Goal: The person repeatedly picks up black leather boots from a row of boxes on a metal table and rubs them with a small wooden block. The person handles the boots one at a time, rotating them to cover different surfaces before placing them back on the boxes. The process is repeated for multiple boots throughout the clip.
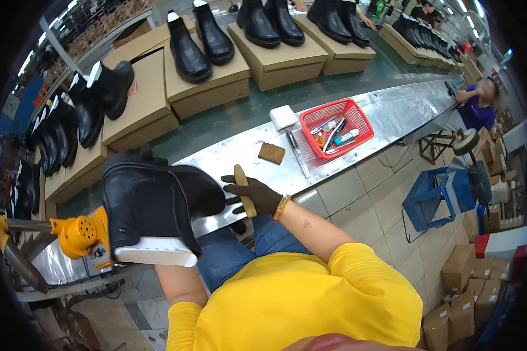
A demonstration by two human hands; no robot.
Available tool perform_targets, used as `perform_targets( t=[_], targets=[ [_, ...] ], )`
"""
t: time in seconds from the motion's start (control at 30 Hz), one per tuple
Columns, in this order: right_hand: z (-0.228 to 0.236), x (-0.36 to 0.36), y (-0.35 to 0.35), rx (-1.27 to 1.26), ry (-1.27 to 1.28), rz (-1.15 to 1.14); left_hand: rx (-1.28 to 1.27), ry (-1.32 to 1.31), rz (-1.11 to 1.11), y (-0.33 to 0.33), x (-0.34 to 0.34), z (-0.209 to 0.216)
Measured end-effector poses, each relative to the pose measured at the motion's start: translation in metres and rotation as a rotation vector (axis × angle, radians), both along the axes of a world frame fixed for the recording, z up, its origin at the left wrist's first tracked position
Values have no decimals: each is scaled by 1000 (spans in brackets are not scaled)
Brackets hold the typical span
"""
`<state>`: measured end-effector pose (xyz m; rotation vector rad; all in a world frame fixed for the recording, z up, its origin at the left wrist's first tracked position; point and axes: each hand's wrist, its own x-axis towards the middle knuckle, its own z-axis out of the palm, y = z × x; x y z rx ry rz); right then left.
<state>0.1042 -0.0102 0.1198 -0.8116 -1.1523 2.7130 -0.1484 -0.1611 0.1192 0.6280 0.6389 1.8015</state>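
A black ankle boot [152,205] with a white insert in its shaft is held up at the left, toe pointing right. My left hand [151,157] is mostly hidden behind the boot; dark gloved fingertips show along its far edge. Close to the toe, my right hand [259,196] in a dark brown glove grips a tan oblong bar [243,188] between thumb and fingers. The bar stands slightly apart from the boot. A brown square pad [271,153] lies on the metal bench just beyond that hand.
On the shiny bench [404,105] sits a red basket [366,137] with small tools and a tube, near a white block [283,117]. Boot pairs stand on cardboard boxes [208,88] along a green conveyor [222,120]. A yellow device [79,235] stands left; another person [477,111] sits far right.
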Motion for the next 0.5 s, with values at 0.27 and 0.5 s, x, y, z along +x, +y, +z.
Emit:
perform_targets(
  t=[0.27, 0.5],
  targets=[
    [-9, 0, -16, 63, -15, -180, 47, -245, 326, -31, 10, -32],
    [27, 5, 2, 336, 18, -170, 101, -328, 466, -46, 20, -38]
  ],
)
